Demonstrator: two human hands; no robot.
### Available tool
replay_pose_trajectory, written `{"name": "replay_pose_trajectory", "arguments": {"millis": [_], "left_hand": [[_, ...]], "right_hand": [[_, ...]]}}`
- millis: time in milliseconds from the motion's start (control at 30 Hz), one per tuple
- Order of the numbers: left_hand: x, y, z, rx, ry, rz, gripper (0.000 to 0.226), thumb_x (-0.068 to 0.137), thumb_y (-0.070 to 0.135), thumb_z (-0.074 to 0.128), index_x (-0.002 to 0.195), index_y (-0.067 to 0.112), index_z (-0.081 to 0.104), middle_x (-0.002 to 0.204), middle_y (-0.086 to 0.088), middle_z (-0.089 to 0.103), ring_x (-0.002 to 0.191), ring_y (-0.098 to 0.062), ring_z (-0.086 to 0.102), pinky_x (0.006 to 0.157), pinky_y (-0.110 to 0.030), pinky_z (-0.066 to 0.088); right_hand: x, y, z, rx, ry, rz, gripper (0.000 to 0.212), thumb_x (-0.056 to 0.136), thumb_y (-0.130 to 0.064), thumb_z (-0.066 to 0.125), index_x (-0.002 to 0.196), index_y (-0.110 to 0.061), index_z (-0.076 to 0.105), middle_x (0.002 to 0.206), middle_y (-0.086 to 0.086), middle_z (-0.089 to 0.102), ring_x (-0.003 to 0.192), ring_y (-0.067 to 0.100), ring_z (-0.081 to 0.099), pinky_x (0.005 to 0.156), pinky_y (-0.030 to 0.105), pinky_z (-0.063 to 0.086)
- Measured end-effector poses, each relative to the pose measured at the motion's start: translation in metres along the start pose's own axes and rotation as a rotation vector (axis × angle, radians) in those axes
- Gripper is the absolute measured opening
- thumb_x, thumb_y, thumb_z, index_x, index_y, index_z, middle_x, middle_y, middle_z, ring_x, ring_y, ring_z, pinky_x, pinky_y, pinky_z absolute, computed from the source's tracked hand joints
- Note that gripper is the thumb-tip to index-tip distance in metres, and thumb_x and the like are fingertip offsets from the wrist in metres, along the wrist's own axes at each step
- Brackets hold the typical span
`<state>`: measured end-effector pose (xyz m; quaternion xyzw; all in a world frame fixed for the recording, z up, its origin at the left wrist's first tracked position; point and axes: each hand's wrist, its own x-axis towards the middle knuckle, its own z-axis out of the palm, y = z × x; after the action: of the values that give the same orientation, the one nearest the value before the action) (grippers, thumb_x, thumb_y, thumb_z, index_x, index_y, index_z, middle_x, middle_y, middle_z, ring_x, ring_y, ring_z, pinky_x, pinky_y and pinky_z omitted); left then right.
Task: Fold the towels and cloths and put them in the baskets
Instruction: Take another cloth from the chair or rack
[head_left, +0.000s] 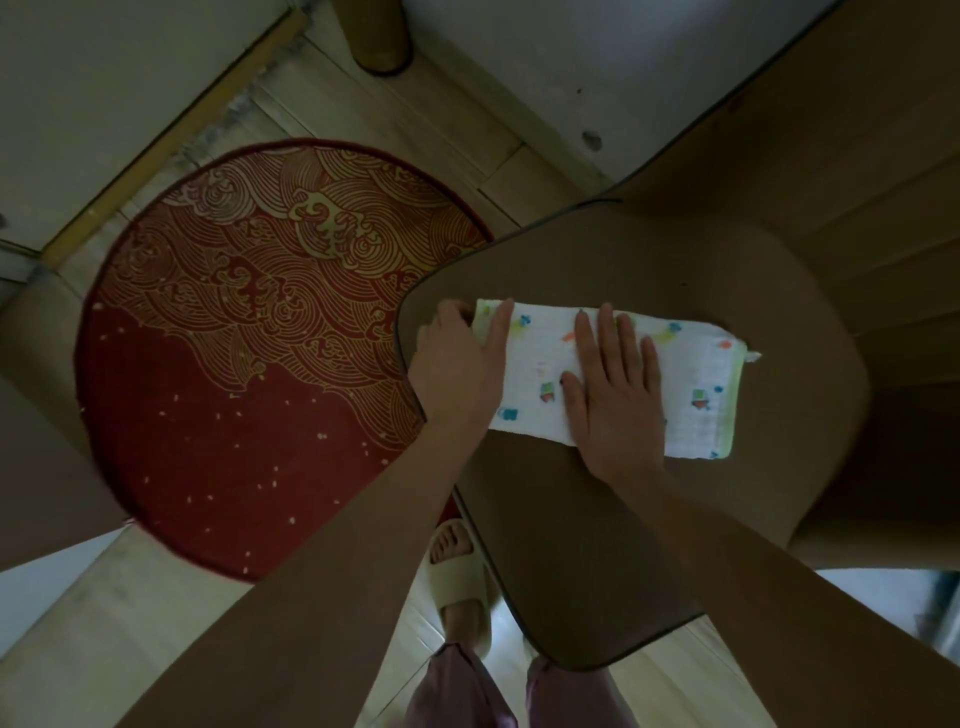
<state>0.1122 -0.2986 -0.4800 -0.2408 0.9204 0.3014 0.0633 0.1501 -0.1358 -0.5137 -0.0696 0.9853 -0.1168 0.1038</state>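
I am seeing the cloth (618, 374) lying folded into a long strip on the brown table (571, 545), near its left edge. The right hand (615, 400) is pressing flat on the middle of it, fingers straight and spread. The left hand (457, 364) is gripping the strip's left end — thumb on top, fingers curling under the fabric (their tips are hidden). Below the table's edge a red round rug (234, 364) is lying on the floor — and one slippered foot (457, 582) is showing.
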Motion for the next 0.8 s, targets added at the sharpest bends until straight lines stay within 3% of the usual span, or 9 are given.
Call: {"name": "replay_pose_trajectory", "arguments": {"millis": [100, 267, 433, 533, 667, 733, 800], "left_hand": [[-0.001, 0.009, 0.006, 0.099, -0.026, 0.035, 0.046, 0.094, 0.059, 0.039, 0.089, 0.016, 0.055, 0.079, 0.002, 0.053, 0.074, -0.014, 0.051, 0.062, -0.029, 0.035], [0.011, -0.010, -0.001, -0.246, -0.023, 0.159, 0.037, 0.098, 0.039, 0.048, 0.093, 0.004, 0.059, 0.086, -0.007, 0.060, 0.078, -0.015, 0.055, 0.070, -0.030, 0.042], [0.016, -0.023, -0.011, -0.351, -0.074, 0.050, 0.038, 0.098, 0.043, 0.045, 0.100, 0.008, 0.059, 0.088, -0.002, 0.062, 0.086, -0.019, 0.059, 0.076, -0.034, 0.047], [0.010, -0.020, -0.011, -0.345, -0.098, -0.034, 0.030, 0.099, 0.040, 0.043, 0.091, 0.014, 0.055, 0.078, 0.005, 0.055, 0.078, -0.016, 0.057, 0.068, -0.029, 0.041], [0.005, -0.016, -0.025, -0.354, -0.122, -0.041, 0.037, 0.098, 0.039, 0.046, 0.085, 0.006, 0.055, 0.073, -0.002, 0.055, 0.067, -0.014, 0.053, 0.061, -0.031, 0.041], [0.000, -0.011, -0.033, -0.360, -0.143, -0.020, 0.040, 0.097, 0.040, 0.048, 0.087, 0.002, 0.056, 0.073, -0.005, 0.055, 0.065, -0.014, 0.052, 0.059, -0.030, 0.040], [-0.006, -0.007, -0.039, -0.349, -0.158, -0.011, 0.039, 0.097, 0.039, 0.048, 0.087, 0.002, 0.056, 0.072, -0.006, 0.054, 0.064, -0.014, 0.052, 0.059, -0.032, 0.040]], "right_hand": [[0.007, -0.004, 0.001, 0.011, 0.021, 0.032, 0.061, 0.100, -0.045, 0.015, 0.154, -0.020, -0.001, 0.161, 0.007, -0.003, 0.148, 0.020, -0.006, 0.120, 0.042, -0.001], [0.010, -0.002, 0.001, -0.010, 0.031, -0.016, 0.059, 0.100, -0.042, 0.015, 0.154, -0.019, 0.007, 0.161, 0.005, 0.002, 0.148, 0.021, -0.001, 0.120, 0.042, 0.001], [0.002, 0.001, 0.001, -0.054, -0.005, -0.035, 0.060, 0.100, -0.045, 0.016, 0.154, -0.021, 0.007, 0.161, 0.005, 0.001, 0.148, 0.023, -0.002, 0.120, 0.044, 0.002], [0.004, 0.001, -0.001, -0.076, -0.039, -0.035, 0.061, 0.099, -0.047, 0.014, 0.154, -0.021, 0.004, 0.161, 0.005, -0.001, 0.148, 0.023, -0.004, 0.120, 0.044, 0.000], [0.010, 0.005, -0.016, 0.003, -0.114, -0.079, 0.062, 0.098, -0.049, 0.010, 0.154, -0.022, 0.006, 0.161, 0.003, -0.002, 0.148, 0.020, -0.007, 0.120, 0.043, -0.001], [0.007, 0.011, -0.035, 0.088, -0.074, -0.071, 0.062, 0.098, -0.047, 0.015, 0.152, -0.019, 0.017, 0.161, 0.006, 0.008, 0.148, 0.021, 0.002, 0.120, 0.044, 0.006], [0.000, 0.022, -0.053, 0.160, 0.058, 0.094, 0.059, 0.097, -0.045, 0.031, 0.148, -0.014, 0.030, 0.156, 0.011, 0.025, 0.144, 0.029, 0.020, 0.117, 0.045, 0.017]]}}
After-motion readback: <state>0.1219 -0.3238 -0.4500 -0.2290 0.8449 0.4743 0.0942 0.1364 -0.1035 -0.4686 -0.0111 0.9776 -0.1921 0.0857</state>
